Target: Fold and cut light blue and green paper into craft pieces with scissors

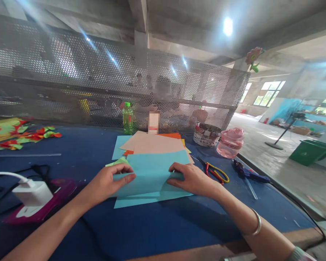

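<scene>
Pinching the blue sheet (152, 183) at matching heights, left hand (112, 178) and right hand (192, 177) each gripping one side, should help its bend run straight.

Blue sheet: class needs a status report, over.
Left hand, right hand gripping blue sheet, opposite sides. Sheet bent, pink paper behind. Yellow-and-red-handled tool near right hand, off the sheet.

Head-worn view, facing forward and down, blue paper (150, 183) close at lower center, perforated screen (97, 85) beyond, windows (268, 92) distant upper right.
</scene>
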`<state>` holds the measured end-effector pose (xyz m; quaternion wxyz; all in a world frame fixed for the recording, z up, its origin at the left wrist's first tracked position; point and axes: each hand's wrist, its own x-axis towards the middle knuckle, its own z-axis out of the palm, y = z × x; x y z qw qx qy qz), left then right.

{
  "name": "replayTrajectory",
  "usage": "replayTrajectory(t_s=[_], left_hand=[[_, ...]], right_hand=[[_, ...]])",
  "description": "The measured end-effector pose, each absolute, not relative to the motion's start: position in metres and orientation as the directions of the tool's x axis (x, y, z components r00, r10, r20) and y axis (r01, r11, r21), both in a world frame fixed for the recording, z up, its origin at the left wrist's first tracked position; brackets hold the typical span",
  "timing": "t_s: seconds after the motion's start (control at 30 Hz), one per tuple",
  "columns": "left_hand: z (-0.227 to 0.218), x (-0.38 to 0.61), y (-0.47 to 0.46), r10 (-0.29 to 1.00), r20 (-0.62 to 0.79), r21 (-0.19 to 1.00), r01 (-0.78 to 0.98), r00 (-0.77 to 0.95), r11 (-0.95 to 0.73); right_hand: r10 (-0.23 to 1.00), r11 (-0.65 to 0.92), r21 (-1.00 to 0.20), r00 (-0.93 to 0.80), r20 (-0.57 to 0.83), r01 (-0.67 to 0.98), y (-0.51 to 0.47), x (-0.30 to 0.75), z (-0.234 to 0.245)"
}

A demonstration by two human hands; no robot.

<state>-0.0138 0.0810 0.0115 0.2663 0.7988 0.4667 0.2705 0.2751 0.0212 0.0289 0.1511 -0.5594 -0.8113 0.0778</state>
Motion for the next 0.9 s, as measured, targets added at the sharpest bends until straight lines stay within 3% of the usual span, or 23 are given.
replayTrajectory(t_s=[0.1, 0.2, 0.33, 0.4, 0.67, 0.9], left_hand=[[0.012, -0.014, 0.084, 0.944, 0.115, 0.826, 0.498, 0.309, -0.264], [0.010, -0.013, 0.082, 0.951, -0.051, 0.932, 0.357, 0.305, -0.065], [0.008, -0.013, 0.080, 0.905, -0.310, 0.934, 0.271, 0.291, 0.233], [0.008, -0.013, 0.080, 0.888, -0.359, 0.926, 0.229, 0.288, 0.300], [0.007, -0.014, 0.081, 0.943, -0.179, 0.983, 0.085, 0.280, 0.161], [0.000, -0.009, 0.082, 0.962, -0.054, 0.996, 0.079, 0.266, 0.034]], right_hand=[[0.936, 0.344, -0.329, -0.292, 0.197, 0.880, 0.024, 0.277, 0.028], [0.936, 0.337, -0.330, -0.277, 0.217, 0.882, 0.026, 0.277, 0.024], [0.925, 0.341, -0.277, -0.267, 0.271, 0.899, 0.027, 0.275, 0.020], [0.913, 0.351, -0.245, -0.272, 0.304, 0.904, 0.027, 0.273, 0.019], [0.861, 0.413, -0.116, -0.346, 0.373, 0.903, 0.031, 0.274, 0.009], [0.815, 0.508, -0.180, -0.403, 0.417, 0.842, 0.028, 0.272, 0.011]])
